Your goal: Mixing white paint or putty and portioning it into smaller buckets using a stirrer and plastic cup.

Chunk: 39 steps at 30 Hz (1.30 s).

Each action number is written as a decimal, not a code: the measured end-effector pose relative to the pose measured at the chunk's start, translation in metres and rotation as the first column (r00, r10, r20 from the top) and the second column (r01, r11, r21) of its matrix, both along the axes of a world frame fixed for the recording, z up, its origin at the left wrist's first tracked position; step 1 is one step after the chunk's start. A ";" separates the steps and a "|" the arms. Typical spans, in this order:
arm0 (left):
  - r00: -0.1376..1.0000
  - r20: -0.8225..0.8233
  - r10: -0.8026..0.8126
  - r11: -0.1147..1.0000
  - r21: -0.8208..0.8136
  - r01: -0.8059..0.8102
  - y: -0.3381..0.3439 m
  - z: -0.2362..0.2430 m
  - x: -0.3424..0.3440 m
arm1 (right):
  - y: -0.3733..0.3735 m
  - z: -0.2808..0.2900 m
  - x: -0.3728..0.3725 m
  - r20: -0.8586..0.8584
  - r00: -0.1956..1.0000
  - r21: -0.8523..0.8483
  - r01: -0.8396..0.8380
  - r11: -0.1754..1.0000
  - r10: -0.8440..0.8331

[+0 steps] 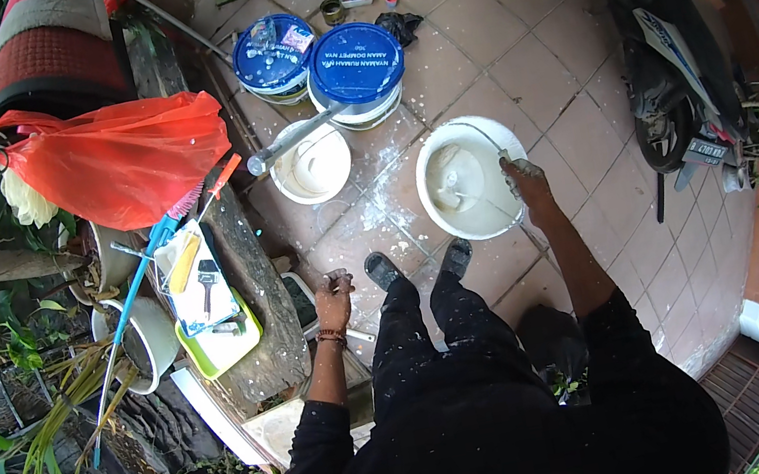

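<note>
My right hand (524, 179) grips the thin metal handle of a white bucket (447, 225) on the tiles just ahead of my feet, with pale material inside. My left hand (336, 295) hangs left of my feet with curled fingers; anything in them is too small to make out. Farther forward, a grey metal pole (291, 140) lies over an open white pail (320, 185), beside two blue-lidded buckets (354, 64).
On my left, a weathered plank (272, 347) bears trays with brushes (204, 278); red plastic (127, 160), a blue-handled broom (137, 290) and plants surround it. Small paint jars (332, 12) stand at the back. A parked motorbike (672, 84) lines the right side.
</note>
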State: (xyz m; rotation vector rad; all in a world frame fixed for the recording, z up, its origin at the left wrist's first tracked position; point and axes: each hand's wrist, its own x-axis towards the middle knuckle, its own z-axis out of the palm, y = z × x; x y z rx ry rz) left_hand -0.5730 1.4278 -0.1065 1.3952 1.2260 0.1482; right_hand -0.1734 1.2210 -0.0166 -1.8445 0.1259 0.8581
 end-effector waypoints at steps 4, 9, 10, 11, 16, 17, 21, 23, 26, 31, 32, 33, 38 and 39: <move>0.997 0.031 -0.067 0.995 -0.067 0.069 -0.033 -0.040 0.002 | 0.035 -0.066 -0.007 0.118 0.977 -0.096 -0.166 0.981 0.176; 0.988 0.152 0.013 0.970 -0.243 0.024 -0.067 -0.117 0.032 | 0.077 -0.161 -0.004 0.107 0.979 -0.073 -0.167 0.983 0.175; 0.985 0.172 -0.017 0.969 -0.240 0.059 -0.065 -0.130 0.044 | 0.083 -0.181 0.001 0.127 0.968 -0.100 -0.206 0.973 0.218; 0.981 0.186 -0.046 0.967 -0.239 0.091 -0.062 -0.141 0.052 | 0.087 -0.202 0.000 0.138 0.955 -0.128 -0.245 0.961 0.262; 0.979 0.202 -0.023 0.972 -0.225 0.070 -0.029 -0.206 0.097 | 0.122 -0.278 0.007 0.180 0.937 -0.142 -0.277 0.950 0.300; 0.970 0.241 -0.013 0.979 -0.197 0.062 -0.020 -0.218 0.106 | 0.130 -0.294 0.010 0.209 0.912 -0.157 -0.324 0.933 0.352; 0.943 0.317 -0.100 0.988 -0.079 0.131 0.020 -0.261 0.137 | 0.152 -0.336 0.028 0.354 0.799 -0.249 -0.421 0.873 0.486; 0.935 0.311 -0.169 0.981 -0.035 0.189 0.038 -0.274 0.153 | 0.161 -0.352 0.042 0.394 0.755 -0.332 -0.415 0.847 0.524; 0.917 0.316 -0.242 0.969 0.032 0.244 0.056 -0.307 0.161 | 0.176 -0.355 0.052 0.481 0.684 -0.407 -0.381 0.830 0.549; 0.910 0.279 -0.306 0.951 0.134 0.278 0.066 -0.332 0.173 | 0.177 -0.370 0.073 0.570 0.605 -0.507 -0.274 0.818 0.556; 0.888 0.219 -0.405 0.901 0.260 0.347 0.068 -0.317 0.185 | 0.169 -0.375 0.080 0.590 0.599 -0.498 -0.257 0.828 0.541; 0.865 0.138 -0.482 0.834 0.376 0.404 0.071 -0.310 0.191 | 0.166 -0.381 0.085 0.610 0.580 -0.500 -0.246 0.830 0.540; 0.876 0.265 -0.402 0.868 0.415 0.273 0.068 -0.319 0.180 | 0.160 -0.404 0.081 0.686 0.505 -0.481 -0.225 0.847 0.524; 0.892 0.252 -0.376 0.875 0.415 0.251 0.063 -0.320 0.173 | 0.159 -0.405 0.079 0.697 0.488 -0.489 -0.214 0.846 0.526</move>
